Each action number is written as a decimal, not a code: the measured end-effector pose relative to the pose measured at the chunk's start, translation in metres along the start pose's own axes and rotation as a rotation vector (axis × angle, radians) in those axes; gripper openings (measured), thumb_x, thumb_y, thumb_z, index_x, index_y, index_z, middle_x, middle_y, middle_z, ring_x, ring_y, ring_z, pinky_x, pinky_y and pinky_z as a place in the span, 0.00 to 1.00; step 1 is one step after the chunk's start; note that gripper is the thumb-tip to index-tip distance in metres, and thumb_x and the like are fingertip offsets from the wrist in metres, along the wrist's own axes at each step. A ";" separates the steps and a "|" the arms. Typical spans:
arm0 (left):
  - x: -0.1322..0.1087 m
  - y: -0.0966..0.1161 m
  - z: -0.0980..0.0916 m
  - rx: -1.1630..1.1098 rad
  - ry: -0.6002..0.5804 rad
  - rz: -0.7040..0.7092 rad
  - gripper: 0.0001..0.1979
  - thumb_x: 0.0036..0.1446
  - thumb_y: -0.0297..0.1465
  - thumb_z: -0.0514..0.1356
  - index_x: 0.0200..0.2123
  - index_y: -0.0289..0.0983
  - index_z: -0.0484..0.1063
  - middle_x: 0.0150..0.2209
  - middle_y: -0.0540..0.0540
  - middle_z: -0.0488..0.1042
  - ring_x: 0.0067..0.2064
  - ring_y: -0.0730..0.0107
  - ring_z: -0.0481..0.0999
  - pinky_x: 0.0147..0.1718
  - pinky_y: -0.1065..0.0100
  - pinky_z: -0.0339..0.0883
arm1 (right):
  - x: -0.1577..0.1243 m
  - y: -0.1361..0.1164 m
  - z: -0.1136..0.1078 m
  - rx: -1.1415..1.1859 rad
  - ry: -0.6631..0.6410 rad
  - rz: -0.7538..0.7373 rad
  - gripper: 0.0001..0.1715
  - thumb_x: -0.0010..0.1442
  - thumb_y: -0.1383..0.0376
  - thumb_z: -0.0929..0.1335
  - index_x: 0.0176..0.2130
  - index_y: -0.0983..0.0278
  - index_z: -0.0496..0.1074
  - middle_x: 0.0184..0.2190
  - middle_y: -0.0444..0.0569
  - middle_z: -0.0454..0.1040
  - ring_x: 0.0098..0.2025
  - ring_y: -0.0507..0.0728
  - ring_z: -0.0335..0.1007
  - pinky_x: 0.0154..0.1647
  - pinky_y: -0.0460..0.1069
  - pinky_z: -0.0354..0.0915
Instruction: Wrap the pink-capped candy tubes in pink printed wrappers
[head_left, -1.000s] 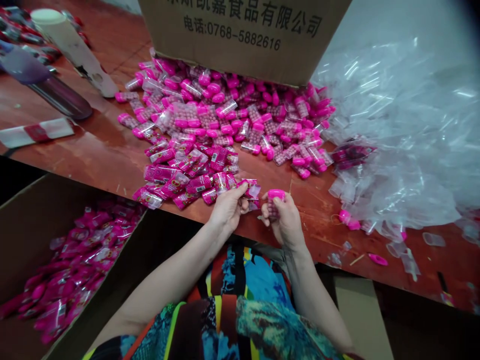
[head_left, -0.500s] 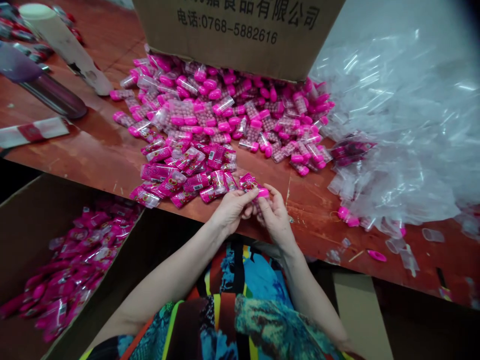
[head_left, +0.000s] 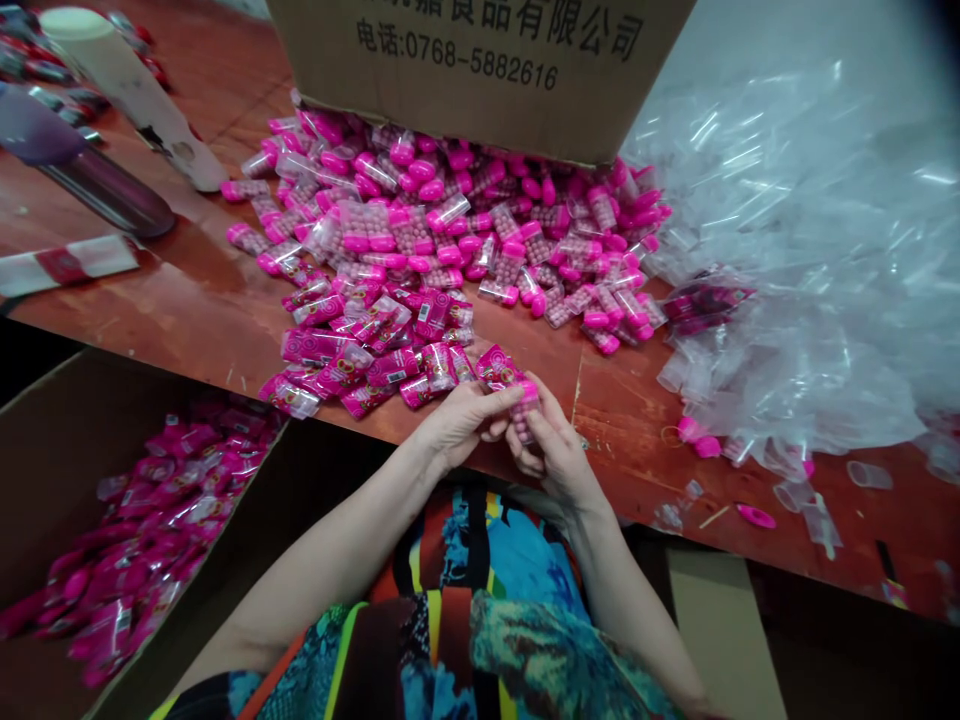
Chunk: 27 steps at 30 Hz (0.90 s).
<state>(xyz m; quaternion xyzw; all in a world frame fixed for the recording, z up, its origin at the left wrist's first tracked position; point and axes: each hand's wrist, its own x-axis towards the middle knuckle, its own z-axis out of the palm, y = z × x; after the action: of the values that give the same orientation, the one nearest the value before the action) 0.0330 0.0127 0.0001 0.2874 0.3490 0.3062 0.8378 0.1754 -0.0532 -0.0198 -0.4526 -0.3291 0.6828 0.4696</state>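
Note:
My two hands meet at the front edge of the red-brown table (head_left: 187,310). My right hand (head_left: 553,452) grips a small clear candy vial with a pink cap (head_left: 526,398). My left hand (head_left: 463,420) pinches a pink printed sleeve (head_left: 498,368) against the top of that vial. Just behind them lies a row of sleeved vials (head_left: 352,355), and farther back a big heap of bare pink-capped vials (head_left: 465,225) filled with pink balls.
A large cardboard box (head_left: 480,60) with printed characters stands behind the heap. Crumpled clear plastic film (head_left: 810,250) covers the right side. An open carton (head_left: 52,440) at lower left holds several sleeved vials. A dark tube (head_left: 105,185) and a white cylinder (head_left: 127,85) lie at far left.
My hands, apart a second ago with the vial upright in the right one, have come together; the left hand's sleeve is now at the vial's cap.

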 end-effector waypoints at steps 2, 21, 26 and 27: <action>0.000 -0.001 0.000 0.011 0.018 0.002 0.19 0.49 0.42 0.73 0.23 0.34 0.71 0.15 0.53 0.64 0.17 0.82 0.59 0.17 0.75 0.46 | 0.002 -0.002 -0.003 -0.049 -0.012 -0.005 0.39 0.68 0.48 0.64 0.71 0.53 0.50 0.22 0.37 0.68 0.14 0.46 0.43 0.14 0.43 0.44; 0.001 -0.012 -0.010 -0.023 -0.028 -0.011 0.22 0.57 0.45 0.66 0.24 0.32 0.75 0.15 0.49 0.67 0.17 0.81 0.62 0.19 0.75 0.50 | 0.009 0.010 0.009 -0.138 0.205 -0.177 0.33 0.63 0.52 0.72 0.61 0.57 0.60 0.23 0.37 0.71 0.19 0.49 0.62 0.20 0.44 0.57; 0.003 -0.015 -0.010 -0.051 -0.007 0.025 0.21 0.58 0.45 0.66 0.23 0.33 0.75 0.13 0.52 0.63 0.18 0.79 0.62 0.22 0.74 0.55 | 0.008 0.015 0.007 -0.221 0.222 -0.231 0.26 0.65 0.55 0.71 0.58 0.56 0.64 0.27 0.39 0.74 0.30 0.53 0.73 0.35 0.50 0.70; 0.003 -0.015 -0.011 -0.049 -0.013 0.021 0.21 0.57 0.45 0.67 0.23 0.33 0.74 0.13 0.52 0.63 0.18 0.79 0.62 0.23 0.74 0.56 | 0.007 0.015 0.006 -0.248 0.206 -0.226 0.27 0.65 0.56 0.70 0.61 0.55 0.62 0.28 0.40 0.75 0.31 0.53 0.73 0.36 0.50 0.71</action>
<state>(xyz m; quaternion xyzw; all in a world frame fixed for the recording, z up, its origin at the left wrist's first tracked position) 0.0313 0.0079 -0.0177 0.2725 0.3329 0.3217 0.8435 0.1636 -0.0519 -0.0325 -0.5346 -0.4097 0.5302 0.5150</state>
